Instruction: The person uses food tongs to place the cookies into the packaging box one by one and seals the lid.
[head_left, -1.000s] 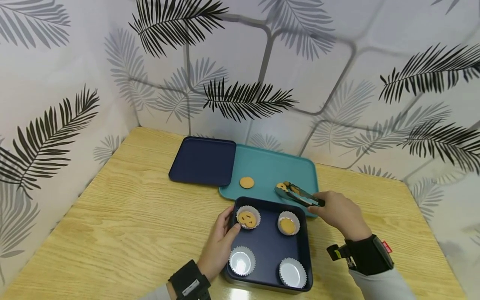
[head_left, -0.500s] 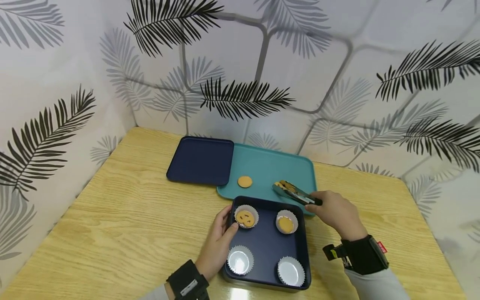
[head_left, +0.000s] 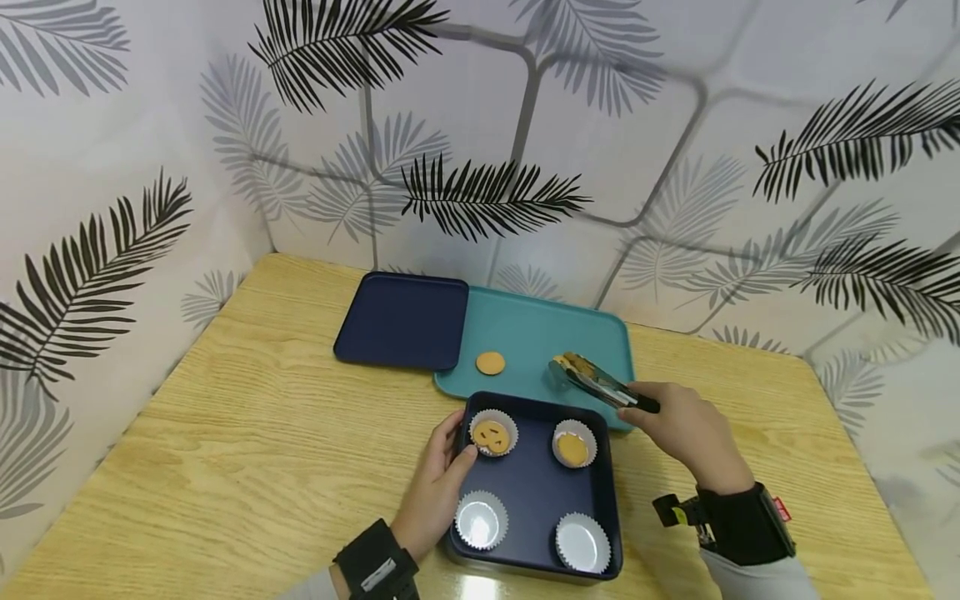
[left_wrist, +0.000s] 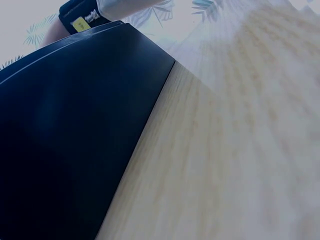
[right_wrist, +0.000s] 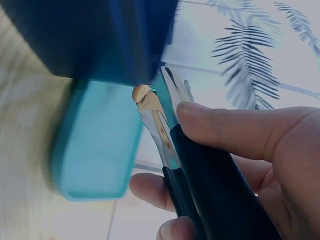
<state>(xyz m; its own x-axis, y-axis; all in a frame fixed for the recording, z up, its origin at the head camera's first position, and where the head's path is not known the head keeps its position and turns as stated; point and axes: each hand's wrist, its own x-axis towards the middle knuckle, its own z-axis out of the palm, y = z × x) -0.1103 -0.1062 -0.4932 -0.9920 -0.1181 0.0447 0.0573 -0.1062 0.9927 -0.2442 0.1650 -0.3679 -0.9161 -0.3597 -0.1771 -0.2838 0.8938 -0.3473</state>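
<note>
My left hand (head_left: pixel 435 492) grips the left wall of a deep navy square pan (head_left: pixel 540 500), thumb over the rim. Pleated white paper cups stand in its corners. In the far left cup lies a cookie with cutouts (head_left: pixel 491 437), in the far right cup a plain round cookie (head_left: pixel 572 450); the two near cups (head_left: pixel 482 521) show no cookie. My right hand (head_left: pixel 693 429) holds metal tongs (right_wrist: pixel 215 180) by their black handles. Light brown cookie pieces (right_wrist: pixel 155 107) show between the tong tips, over the teal tray (head_left: pixel 525 317). How many cookies they pinch I cannot tell.
A plain round cookie (head_left: pixel 491 363) lies on the left part of the teal tray. A shallow navy tray (head_left: pixel 403 321) overlaps that tray's left end. The wooden table (head_left: pixel 262 400) meets a leaf-patterned cloth backdrop (head_left: pixel 450 125) behind.
My right hand and the tongs have shifted slightly right over the last half second, with cookie pieces still between the tips. My left hand keeps its place on the pan.
</note>
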